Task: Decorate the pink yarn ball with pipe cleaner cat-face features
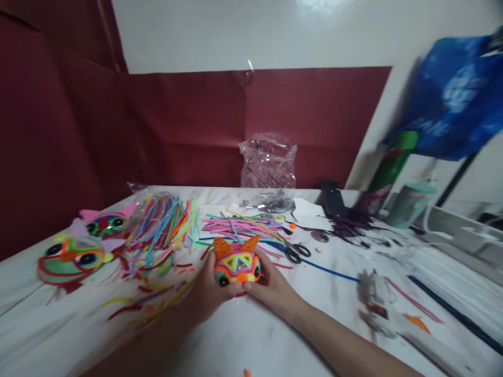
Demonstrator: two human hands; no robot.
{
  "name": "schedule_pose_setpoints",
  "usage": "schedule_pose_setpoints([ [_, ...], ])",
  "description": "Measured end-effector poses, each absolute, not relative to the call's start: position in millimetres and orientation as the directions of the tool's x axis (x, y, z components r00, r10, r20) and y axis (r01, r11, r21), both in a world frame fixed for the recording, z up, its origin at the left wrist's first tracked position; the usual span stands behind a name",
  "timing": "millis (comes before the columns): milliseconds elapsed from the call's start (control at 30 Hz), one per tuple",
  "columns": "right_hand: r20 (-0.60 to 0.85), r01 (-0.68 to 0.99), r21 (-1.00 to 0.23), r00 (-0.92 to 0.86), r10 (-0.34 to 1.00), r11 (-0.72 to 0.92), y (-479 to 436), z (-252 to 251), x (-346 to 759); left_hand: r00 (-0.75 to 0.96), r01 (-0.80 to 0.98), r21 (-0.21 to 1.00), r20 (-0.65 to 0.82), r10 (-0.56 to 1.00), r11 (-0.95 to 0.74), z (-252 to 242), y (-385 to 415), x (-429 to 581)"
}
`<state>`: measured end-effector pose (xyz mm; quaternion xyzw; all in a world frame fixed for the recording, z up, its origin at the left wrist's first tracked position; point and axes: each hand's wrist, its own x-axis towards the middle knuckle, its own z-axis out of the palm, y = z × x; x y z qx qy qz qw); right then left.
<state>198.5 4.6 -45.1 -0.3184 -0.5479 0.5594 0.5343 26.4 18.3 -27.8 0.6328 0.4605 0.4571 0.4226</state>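
Between both hands is a colourful pipe-cleaner animal head (pixel 237 260) with orange ears, yellow triangles on its brow, large dark eyes and an orange nose. My left hand (pixel 210 290) grips its left side, thumb near the nose. From the other side my right hand (pixel 271 288) closes around it, its thumb meeting the left one at the front. The head is held low over the white marbled table (pixel 251 343); whether it touches the surface cannot be told. Just behind it lie loose pink pipe cleaners (pixel 243 226) and dark-handled scissors (pixel 296 252).
Two similar craft heads, a green-mouthed one (pixel 70 259) and a pink-eared one (pixel 108 224), stand at left beside a bundle of pipe cleaners (pixel 161 220). A hot glue gun (pixel 379 309) lies at right. Behind are a clear plastic bag (pixel 269 162) and a green cup (pixel 411 205).
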Motion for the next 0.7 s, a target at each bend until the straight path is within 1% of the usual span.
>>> schedule_pose_setpoints([
  [133,0.25,-0.349,-0.923,-0.221,0.943,0.163,5,-43,196,0.131,0.239,0.944,0.2,0.971,-0.227,-27,20,31],
  [300,0.246,-0.365,-0.917,-0.197,0.949,0.162,5,-43,196,0.174,0.225,0.948,0.188,0.967,-0.225,-32,25,30],
  [433,0.25,-0.323,-0.93,-0.195,0.948,0.178,4,-43,197,0.223,0.217,0.946,0.191,0.956,-0.239,-33,24,29],
  [533,0.244,-0.241,-0.949,-0.163,0.956,0.201,6,-47,199,0.211,0.206,0.946,0.205,0.956,-0.248,-35,22,30],
  [700,0.245,-0.131,-0.964,-0.11,0.963,0.23,10,-58,202,0.224,0.085,0.964,0.228,0.948,-0.252,-40,24,31],
])
